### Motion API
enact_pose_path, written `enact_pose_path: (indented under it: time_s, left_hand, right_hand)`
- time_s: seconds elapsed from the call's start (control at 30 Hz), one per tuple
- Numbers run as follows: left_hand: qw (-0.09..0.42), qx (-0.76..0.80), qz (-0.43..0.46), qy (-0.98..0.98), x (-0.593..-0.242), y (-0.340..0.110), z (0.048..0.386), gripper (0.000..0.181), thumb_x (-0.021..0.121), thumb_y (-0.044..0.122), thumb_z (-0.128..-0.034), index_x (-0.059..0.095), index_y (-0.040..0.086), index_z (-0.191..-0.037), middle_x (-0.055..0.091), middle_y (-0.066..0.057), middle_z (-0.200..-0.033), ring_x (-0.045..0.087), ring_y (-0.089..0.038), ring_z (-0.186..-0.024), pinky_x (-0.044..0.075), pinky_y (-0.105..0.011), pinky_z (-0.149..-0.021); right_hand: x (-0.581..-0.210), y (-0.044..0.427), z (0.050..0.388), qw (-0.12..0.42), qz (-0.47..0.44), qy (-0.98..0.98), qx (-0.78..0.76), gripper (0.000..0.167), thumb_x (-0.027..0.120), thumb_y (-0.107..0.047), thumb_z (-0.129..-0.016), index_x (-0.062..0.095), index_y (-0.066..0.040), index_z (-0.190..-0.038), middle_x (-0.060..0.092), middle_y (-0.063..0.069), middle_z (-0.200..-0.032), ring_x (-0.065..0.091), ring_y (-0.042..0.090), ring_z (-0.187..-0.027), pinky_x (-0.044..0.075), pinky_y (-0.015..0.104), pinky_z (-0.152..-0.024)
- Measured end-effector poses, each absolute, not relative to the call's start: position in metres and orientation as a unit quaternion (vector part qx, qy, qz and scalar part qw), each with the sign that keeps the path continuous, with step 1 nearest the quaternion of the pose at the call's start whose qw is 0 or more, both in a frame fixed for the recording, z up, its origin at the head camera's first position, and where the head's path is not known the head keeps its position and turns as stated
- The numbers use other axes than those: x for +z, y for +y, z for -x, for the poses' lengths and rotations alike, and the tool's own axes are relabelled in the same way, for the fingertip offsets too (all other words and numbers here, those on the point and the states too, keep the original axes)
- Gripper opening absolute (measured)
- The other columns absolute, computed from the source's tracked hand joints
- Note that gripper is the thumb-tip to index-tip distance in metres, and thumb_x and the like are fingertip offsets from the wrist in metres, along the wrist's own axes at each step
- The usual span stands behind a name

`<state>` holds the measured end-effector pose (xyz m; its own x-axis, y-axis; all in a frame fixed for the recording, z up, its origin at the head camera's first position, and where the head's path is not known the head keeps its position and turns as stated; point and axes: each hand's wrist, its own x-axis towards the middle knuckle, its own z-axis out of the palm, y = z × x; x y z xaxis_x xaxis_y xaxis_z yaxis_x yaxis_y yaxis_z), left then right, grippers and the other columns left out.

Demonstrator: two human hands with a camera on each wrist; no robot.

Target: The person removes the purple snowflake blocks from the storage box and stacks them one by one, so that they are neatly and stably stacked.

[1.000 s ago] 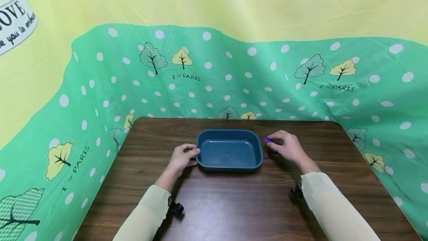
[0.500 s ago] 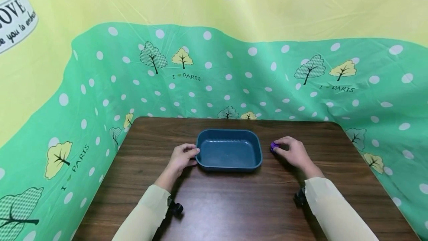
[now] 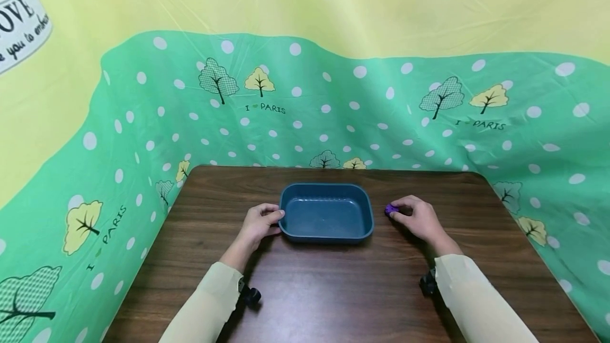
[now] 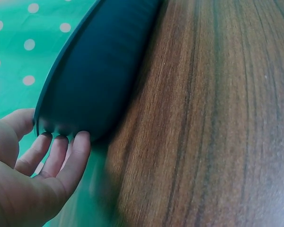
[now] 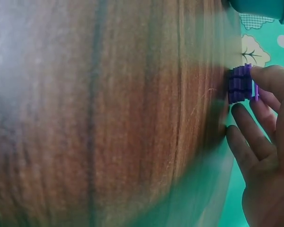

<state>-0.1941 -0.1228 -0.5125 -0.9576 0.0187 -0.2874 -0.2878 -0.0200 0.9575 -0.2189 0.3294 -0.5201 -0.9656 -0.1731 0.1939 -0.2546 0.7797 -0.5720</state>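
Observation:
A dark blue rectangular plastic tub (image 3: 326, 216) stands upright on the table, and no object shows inside it. My left hand (image 3: 259, 224) grips its left end. In the left wrist view, the thumb lies at the tub's rim (image 4: 61, 71) while the fingertips press its outer wall. To the right of the tub, my right hand (image 3: 418, 218) pinches a small purple ribbed piece (image 5: 240, 85), gear-like with a thin flange. That piece is at or just above the tabletop; whether it touches cannot be told. The fingers partly cover it.
The dark wood-grain table (image 3: 329, 290) has rounded far corners. Behind it and along both sides hangs a green and yellow printed cloth (image 3: 324, 89). A small black camera (image 3: 250, 296) sits at the left wrist, and another black camera (image 3: 428, 282) at the right.
The right hand has moved a little right and toward me with the purple piece, away from the tub, then stayed nearly still. Left hand and tub keep their place.

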Motion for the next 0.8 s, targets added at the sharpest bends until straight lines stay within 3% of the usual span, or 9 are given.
enact_pose_path:
  time_s: [0.8]
  left_hand:
    - [0.103,0.707,0.101,0.692,-0.5175,-0.1254,0.1948,0.036,0.073,0.015,-0.0959,0.066,-0.002,-0.127,0.068,-0.012,-0.109,0.070,-0.024,-0.098,0.065,-0.038,-0.078]
  right_hand:
    - [-0.5229,0.3243,0.2203,0.057,-0.105,-0.943,0.312,0.023,0.077,-0.018,-0.093,0.076,-0.008,-0.114,0.069,0.013,-0.115,0.064,0.034,-0.109,0.057,0.057,-0.093]
